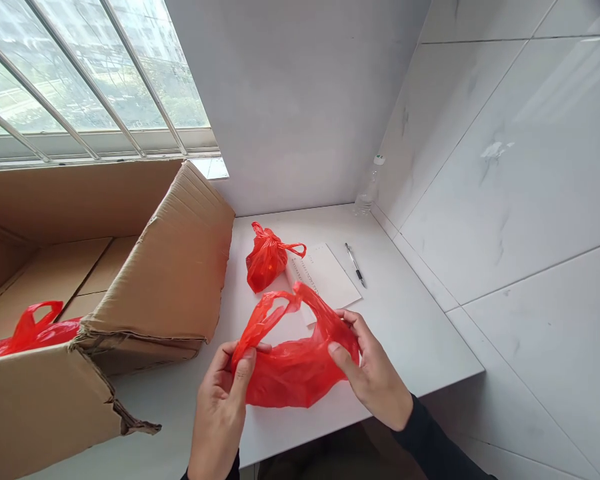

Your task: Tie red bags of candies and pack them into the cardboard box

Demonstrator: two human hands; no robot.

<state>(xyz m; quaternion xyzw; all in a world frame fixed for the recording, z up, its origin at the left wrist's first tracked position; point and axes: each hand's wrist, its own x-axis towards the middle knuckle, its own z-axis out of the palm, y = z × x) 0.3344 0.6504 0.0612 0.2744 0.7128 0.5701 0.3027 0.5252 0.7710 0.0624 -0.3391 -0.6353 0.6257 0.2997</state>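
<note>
Between my two hands is a thin red plastic bag [300, 373], spread out above the front part of the white table. My left hand [225, 393] pinches its left side, the thumb on top. On the right side, my right hand [370, 367] grips the bag between thumb and fingers. The bag's handles rise and meet at the top, in front of a notebook. Whether anything lies inside this bag I cannot tell. Beyond it stands a second red plastic bag [266, 263], bunched at the neck, with something bulky inside and a loop sticking out to the right.
At left, a large open cardboard box [170, 267] holds another red bag [35, 330]. An open notebook [330, 277] and a pen [355, 265] lie on the table [405, 320]. A clear bottle [367, 190] stands in the back corner by the tiled wall. A barred window is behind the box.
</note>
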